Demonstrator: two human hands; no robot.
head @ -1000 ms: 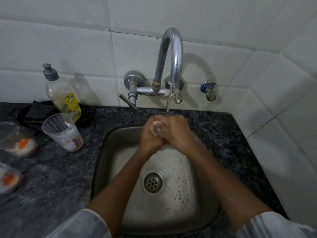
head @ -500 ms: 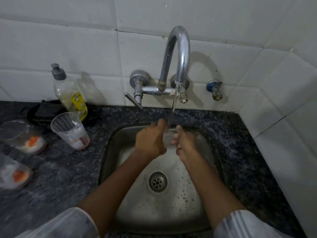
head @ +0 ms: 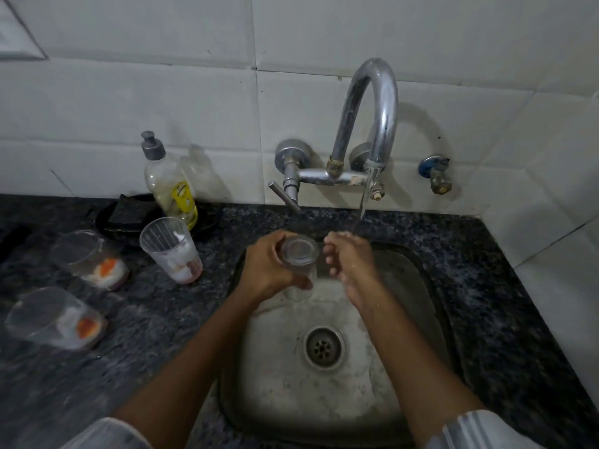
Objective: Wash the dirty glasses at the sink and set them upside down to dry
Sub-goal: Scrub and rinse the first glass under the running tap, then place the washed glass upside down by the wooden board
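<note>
My left hand grips a clear glass over the steel sink, its base turned toward me and its mouth pointing down. My right hand hovers just right of the glass with fingers spread, and the tap's thin stream lands on it. Three dirty clear glasses stand on the dark counter to the left: one near the sink, one further left, one at the front left, each with white and orange-red residue at the bottom.
The chrome tap runs above the sink's back edge. A dish soap bottle stands by a black dish holding a dark sponge. White tiled walls close off the back and right. The drain sits mid-basin.
The hands came apart from a joint grip under the stream. The left hand now holds the glass alone, turned upside down and left of the water, while the right hand has let go.
</note>
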